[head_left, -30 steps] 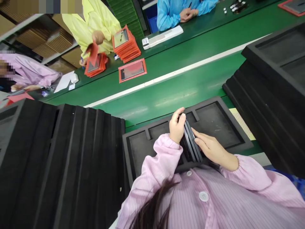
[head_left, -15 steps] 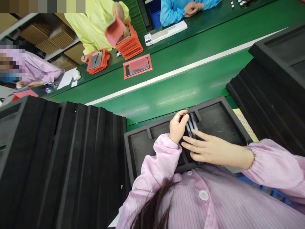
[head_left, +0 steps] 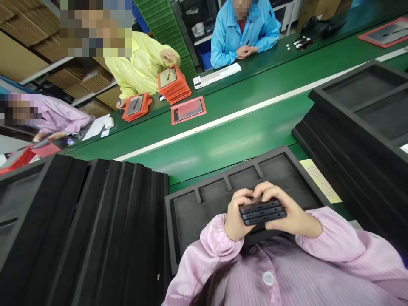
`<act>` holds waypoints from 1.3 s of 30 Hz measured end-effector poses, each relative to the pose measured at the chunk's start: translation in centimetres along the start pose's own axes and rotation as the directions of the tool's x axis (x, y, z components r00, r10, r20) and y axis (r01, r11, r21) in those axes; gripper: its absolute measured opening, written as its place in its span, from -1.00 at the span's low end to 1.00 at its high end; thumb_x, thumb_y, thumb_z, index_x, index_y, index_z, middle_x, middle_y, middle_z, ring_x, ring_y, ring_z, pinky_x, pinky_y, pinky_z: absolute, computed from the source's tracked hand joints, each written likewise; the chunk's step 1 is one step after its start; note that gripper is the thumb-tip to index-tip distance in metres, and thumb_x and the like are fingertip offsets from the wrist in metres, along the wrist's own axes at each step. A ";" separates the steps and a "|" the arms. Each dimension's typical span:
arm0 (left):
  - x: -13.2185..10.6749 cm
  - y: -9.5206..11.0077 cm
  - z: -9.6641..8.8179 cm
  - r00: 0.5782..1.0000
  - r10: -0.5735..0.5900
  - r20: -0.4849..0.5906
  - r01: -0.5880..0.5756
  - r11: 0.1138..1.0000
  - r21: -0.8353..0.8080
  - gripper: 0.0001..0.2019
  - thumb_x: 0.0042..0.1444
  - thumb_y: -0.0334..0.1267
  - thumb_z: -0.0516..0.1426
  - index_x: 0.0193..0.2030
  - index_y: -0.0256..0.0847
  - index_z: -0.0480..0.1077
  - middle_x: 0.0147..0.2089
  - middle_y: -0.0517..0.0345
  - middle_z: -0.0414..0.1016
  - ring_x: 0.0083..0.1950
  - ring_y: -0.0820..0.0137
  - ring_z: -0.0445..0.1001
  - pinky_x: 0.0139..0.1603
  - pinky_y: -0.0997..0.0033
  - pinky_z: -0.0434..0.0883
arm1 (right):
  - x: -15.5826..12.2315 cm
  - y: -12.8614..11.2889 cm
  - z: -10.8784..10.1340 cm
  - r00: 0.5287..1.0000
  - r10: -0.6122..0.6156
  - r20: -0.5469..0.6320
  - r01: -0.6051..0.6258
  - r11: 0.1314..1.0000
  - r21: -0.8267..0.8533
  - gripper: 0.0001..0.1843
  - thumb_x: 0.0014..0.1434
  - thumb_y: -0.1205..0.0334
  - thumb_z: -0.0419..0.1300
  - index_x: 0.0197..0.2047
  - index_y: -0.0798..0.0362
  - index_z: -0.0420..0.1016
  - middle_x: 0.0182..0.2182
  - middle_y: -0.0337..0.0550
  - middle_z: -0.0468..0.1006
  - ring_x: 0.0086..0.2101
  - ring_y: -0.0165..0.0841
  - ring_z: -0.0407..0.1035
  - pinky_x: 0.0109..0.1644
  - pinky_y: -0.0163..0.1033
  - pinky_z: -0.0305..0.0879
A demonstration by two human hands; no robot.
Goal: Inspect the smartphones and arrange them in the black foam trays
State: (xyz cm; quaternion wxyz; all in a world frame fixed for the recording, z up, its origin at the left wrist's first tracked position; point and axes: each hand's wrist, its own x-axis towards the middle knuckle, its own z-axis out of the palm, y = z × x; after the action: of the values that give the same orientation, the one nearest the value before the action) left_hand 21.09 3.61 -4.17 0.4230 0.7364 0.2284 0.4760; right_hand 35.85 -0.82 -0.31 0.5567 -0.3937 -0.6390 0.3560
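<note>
Left hand (head_left: 235, 217) and right hand (head_left: 293, 216) are gripping a stack of dark phone-like slabs (head_left: 264, 213) by opposite sides; likely rigid, slick, fragile, favouring full-edge holds.

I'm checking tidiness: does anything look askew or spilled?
Mildly: the smaller orange pile beside the yellow sleeve has uneven edges, and small white pieces lie loosely scattered near the blue sleeve. The held dark slabs look aligned.

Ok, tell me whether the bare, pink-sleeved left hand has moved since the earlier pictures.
Yes: the left hand has moved toward the wearer, away from the far rim of the black rectangular foam tray.
</note>
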 end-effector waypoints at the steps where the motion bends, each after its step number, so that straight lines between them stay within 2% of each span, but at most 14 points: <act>1: -0.1 0.0 -0.1 0.999 0.010 0.035 -0.010 1.000 0.020 -0.71 0.06 -0.04 0.13 -0.18 -0.14 0.20 -0.16 0.01 0.39 -0.15 0.33 0.47 -0.21 0.29 0.47 | -0.3 0.0 0.1 1.000 0.000 0.005 0.000 1.000 0.004 -0.70 0.16 -0.02 0.16 -0.18 -0.02 0.23 -0.22 -0.12 0.33 -0.15 -0.33 0.27 -0.10 -0.18 0.30; 3: -0.2 0.0 -0.3 0.997 0.025 0.074 -0.028 0.999 0.031 -0.73 0.09 -0.04 0.10 -0.19 -0.13 0.19 -0.19 0.02 0.39 -0.15 0.32 0.48 -0.23 0.29 0.47 | -0.6 0.0 0.1 1.000 -0.016 0.002 0.016 1.000 0.016 -0.70 0.16 -0.04 0.15 -0.18 -0.03 0.23 -0.25 -0.13 0.33 -0.18 -0.32 0.25 -0.13 -0.16 0.29; 5: -0.3 0.1 -0.3 0.997 0.034 0.070 -0.035 0.999 0.013 -0.75 0.11 -0.05 0.09 -0.19 -0.13 0.19 -0.20 0.04 0.40 -0.14 0.32 0.49 -0.20 0.29 0.48 | -0.8 0.0 0.0 0.999 -0.038 0.002 0.038 0.999 0.018 -0.73 0.18 0.00 0.14 -0.18 -0.03 0.22 -0.28 -0.15 0.32 -0.20 -0.32 0.24 -0.14 -0.15 0.28; 9: -0.6 -0.2 -0.2 0.996 0.081 0.046 -0.080 0.997 -0.018 -0.86 0.17 -0.18 0.05 -0.17 -0.11 0.19 -0.22 0.11 0.41 -0.12 0.35 0.50 -0.04 0.17 0.45 | -0.8 -0.1 0.0 0.997 -0.072 0.040 0.072 0.997 0.003 -0.74 0.19 0.01 0.13 -0.17 -0.03 0.21 -0.30 -0.17 0.31 -0.22 -0.32 0.24 -0.13 -0.11 0.26; 15: -1.3 -0.9 0.1 0.991 0.122 0.046 -0.119 0.991 -0.052 -0.79 0.14 -0.29 0.09 -0.09 -0.12 0.18 -0.17 0.13 0.41 -0.05 0.38 0.48 0.07 0.16 0.40 | -0.9 -0.2 -0.1 0.994 -0.087 0.063 0.088 0.996 -0.015 -0.74 0.21 -0.01 0.11 -0.18 -0.04 0.20 -0.32 -0.18 0.31 -0.23 -0.33 0.25 -0.13 -0.07 0.27; 21: -1.6 -0.9 0.3 0.993 0.115 0.021 -0.114 0.992 -0.056 -0.82 0.16 -0.34 0.06 -0.10 -0.12 0.18 -0.17 0.16 0.41 -0.06 0.39 0.47 0.08 0.13 0.40 | -1.1 -0.2 -0.2 0.992 -0.099 0.079 0.101 0.995 -0.026 -0.75 0.21 0.00 0.10 -0.17 -0.04 0.19 -0.33 -0.18 0.30 -0.24 -0.33 0.25 -0.13 -0.07 0.27; 27: -2.0 -1.1 0.5 0.994 0.112 0.013 -0.111 0.993 -0.049 -0.82 0.17 -0.30 0.06 -0.09 -0.11 0.18 -0.16 0.17 0.42 -0.06 0.39 0.48 0.09 0.11 0.39 | -1.2 -0.2 -0.2 0.989 -0.125 0.074 0.128 0.991 -0.033 -0.74 0.21 0.00 0.10 -0.15 -0.05 0.19 -0.33 -0.19 0.30 -0.24 -0.32 0.25 -0.13 -0.06 0.28; 35: -2.0 -1.2 0.3 0.991 0.127 0.039 -0.126 0.991 -0.043 -0.77 0.14 -0.36 0.06 -0.07 -0.12 0.16 -0.14 0.13 0.40 -0.03 0.38 0.46 0.11 0.11 0.38 | -1.2 0.0 -0.3 0.989 -0.116 0.095 0.120 0.992 -0.033 -0.75 0.22 0.00 0.09 -0.17 -0.03 0.18 -0.32 -0.18 0.29 -0.22 -0.32 0.23 -0.12 -0.08 0.27; 39: -1.9 -1.1 0.2 0.988 0.149 0.053 -0.148 0.989 -0.007 -0.74 0.13 -0.33 0.08 -0.06 -0.09 0.14 -0.16 0.13 0.40 -0.04 0.35 0.47 0.06 0.10 0.41 | -1.3 -0.1 -0.2 0.989 -0.106 0.108 0.110 0.994 -0.029 -0.74 0.22 -0.01 0.09 -0.18 -0.03 0.19 -0.32 -0.18 0.29 -0.22 -0.33 0.24 -0.09 -0.07 0.26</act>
State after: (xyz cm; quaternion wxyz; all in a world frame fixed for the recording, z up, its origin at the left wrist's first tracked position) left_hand 20.49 2.71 -6.11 0.3933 0.7631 0.1609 0.4869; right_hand 36.13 -2.04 -0.75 0.5334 -0.3489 -0.6942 0.3344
